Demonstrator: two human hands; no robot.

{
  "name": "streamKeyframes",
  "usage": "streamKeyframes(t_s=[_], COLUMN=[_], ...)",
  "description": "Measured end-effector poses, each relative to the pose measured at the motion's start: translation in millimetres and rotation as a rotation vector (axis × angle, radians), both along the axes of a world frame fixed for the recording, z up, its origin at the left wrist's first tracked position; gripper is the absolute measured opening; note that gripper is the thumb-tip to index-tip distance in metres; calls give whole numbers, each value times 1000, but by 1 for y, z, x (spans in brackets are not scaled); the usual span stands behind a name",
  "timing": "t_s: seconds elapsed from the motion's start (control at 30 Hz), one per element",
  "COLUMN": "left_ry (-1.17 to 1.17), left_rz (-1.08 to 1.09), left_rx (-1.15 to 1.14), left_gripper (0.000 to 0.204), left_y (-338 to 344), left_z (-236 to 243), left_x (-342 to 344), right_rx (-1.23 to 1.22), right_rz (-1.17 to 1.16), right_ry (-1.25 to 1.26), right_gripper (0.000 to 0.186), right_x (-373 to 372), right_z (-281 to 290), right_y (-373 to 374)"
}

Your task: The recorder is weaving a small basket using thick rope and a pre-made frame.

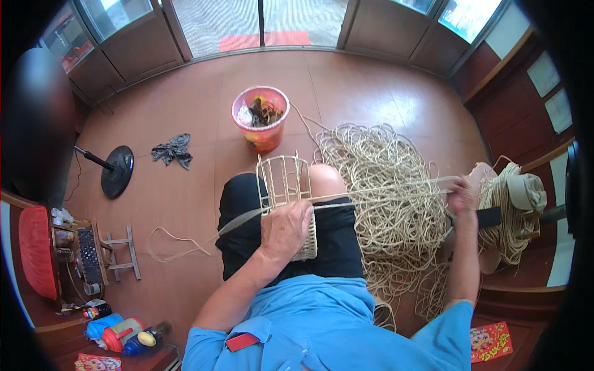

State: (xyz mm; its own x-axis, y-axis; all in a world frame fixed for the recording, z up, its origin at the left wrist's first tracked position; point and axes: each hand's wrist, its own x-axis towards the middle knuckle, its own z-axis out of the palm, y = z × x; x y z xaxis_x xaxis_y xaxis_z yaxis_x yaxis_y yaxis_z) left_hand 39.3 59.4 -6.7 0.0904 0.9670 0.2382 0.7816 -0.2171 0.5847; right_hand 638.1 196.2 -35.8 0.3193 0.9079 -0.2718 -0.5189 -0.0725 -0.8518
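Observation:
A small half-woven basket (311,244) rests on my lap, its bare upright stakes pointing away from me and its tightly woven part nearest my body. My left hand (284,229) is closed around the basket's near side, fingers curled over the weave. Out to the right, my right hand (459,196) pinches a pale weaving cord (396,188) pulled taut across from the basket. Several strands run side by side between the two. A thin, flat end of pale strip (238,221) sticks out left of my left hand and loops down over the floor.
A large tangled heap of cord (390,179) covers the floor by my right leg. Ahead stands a pink bucket (263,133) with scraps. Black plastic (173,150) and a round black stand base (117,172) lie left. A cord-wound reel (504,210) stands far right.

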Motion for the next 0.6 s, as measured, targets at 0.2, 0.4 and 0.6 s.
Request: streamKeyframes(t_s=[0.2,0.4,0.6], left_ry=[-48,-17,0], left_rz=[-15,-4,14], left_rx=[-58,-62,-101], left_gripper=[16,19,17], left_y=[0,1,1], left_z=[0,-1,2], left_x=[0,1,1], right_rx=[-339,195,560], right_rz=[-467,224,733], right_ry=[-552,-1169,-1488], right_gripper=[8,44,24], right_x=[216,-120,-392], right_z=[-2,-30,45], right_y=[-33,-29,-89])
